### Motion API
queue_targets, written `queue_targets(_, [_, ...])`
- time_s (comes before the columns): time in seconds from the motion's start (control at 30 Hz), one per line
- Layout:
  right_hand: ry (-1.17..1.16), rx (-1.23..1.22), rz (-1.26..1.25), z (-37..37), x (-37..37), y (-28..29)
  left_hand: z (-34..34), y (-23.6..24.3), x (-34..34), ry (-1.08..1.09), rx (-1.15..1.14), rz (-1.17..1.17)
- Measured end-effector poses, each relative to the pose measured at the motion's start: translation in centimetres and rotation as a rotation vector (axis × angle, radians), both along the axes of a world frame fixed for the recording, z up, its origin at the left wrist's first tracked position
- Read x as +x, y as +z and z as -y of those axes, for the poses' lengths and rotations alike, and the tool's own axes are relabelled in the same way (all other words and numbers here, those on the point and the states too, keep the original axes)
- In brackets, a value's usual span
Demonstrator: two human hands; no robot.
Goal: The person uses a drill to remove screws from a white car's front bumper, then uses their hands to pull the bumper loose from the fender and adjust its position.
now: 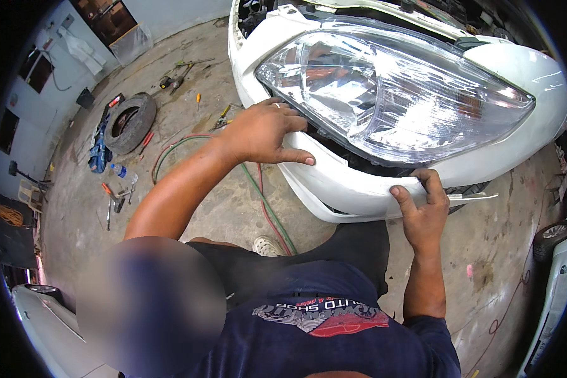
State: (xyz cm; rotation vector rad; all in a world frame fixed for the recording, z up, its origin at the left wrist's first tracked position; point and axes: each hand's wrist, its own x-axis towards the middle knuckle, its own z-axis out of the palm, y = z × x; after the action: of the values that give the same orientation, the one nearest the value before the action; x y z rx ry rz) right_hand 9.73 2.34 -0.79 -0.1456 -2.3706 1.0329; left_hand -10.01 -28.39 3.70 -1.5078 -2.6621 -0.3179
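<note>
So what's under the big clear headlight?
Just under the headlight: a dark gap, then the white bumper, with left hand and right hand on it. Anything deeper is covered.

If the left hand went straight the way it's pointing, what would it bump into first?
Probably the big clear headlight. The left hand is on the white bumper, fingers toward the light, though the gap's depth is hard to tell.

tire (147, 114) flat on floor (75, 211) | bottle (119, 170) near it | red-and-green hoses (271, 213) | silver car (44, 318), lower left
</note>
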Motion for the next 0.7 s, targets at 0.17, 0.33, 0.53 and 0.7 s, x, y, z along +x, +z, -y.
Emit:
queue_targets(0.17, [-0.031, 0.001, 0.022, 0.6, -0.2, 0.8, 0.9, -0.2, 0.4, 0.023, 0.034, -0.037])
queue_targets(0.33, [-0.042, 0.045, 0.000, 1.0, -0.3, 1.1, 1.8, 0.5, 0.5, 0.033, 0.014, -0.035])
queue_targets(0.53, [-0.022, -0.007, -0.012, 1.5, -0.1, 0.9, 2.0, 0.7, 0.2, 0.027, -0.006, -0.005])
queue_targets(0.7, [0.009, -0.007, -0.025, 1.6, 0.2, 1.0, 1.9, 0.1, -0.1, -0.029, 0.110, 0.011])
